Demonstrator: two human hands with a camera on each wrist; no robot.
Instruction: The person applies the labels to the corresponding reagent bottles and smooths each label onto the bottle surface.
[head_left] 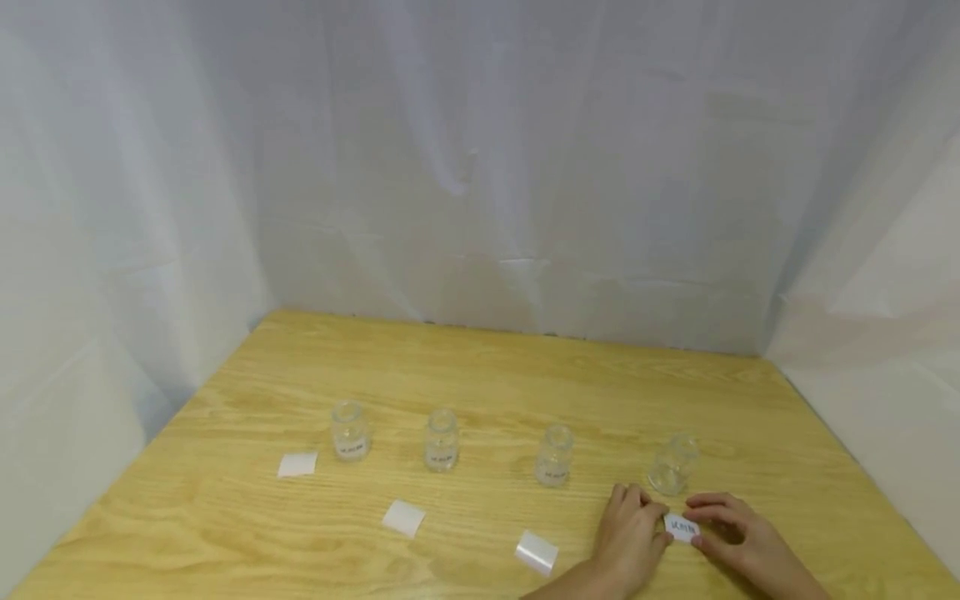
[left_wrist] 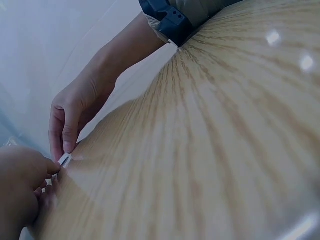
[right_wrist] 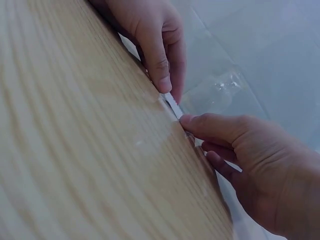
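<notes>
A small white label (head_left: pixel 682 527) with dark handwriting is held low over the near right part of the wooden table. My left hand (head_left: pixel 628 537) pinches its left edge between thumb and finger. At the opposite edge, my right hand (head_left: pixel 742 537) grips the label with thumb and fingertips. In the right wrist view the label (right_wrist: pixel 173 106) appears nearly edge-on, between the two thumbs. Just behind the hands stands a clear glass jar (head_left: pixel 672 467) with no label visible on it.
Three more glass jars, the left (head_left: pixel 350 432), middle (head_left: pixel 442 442) and right (head_left: pixel 554 456), stand in a row, each bearing a written label. Three white paper pieces (head_left: pixel 297 465) (head_left: pixel 404 517) (head_left: pixel 537 552) lie nearer the front. White curtains (head_left: pixel 510 167) surround the table (head_left: pixel 300 550).
</notes>
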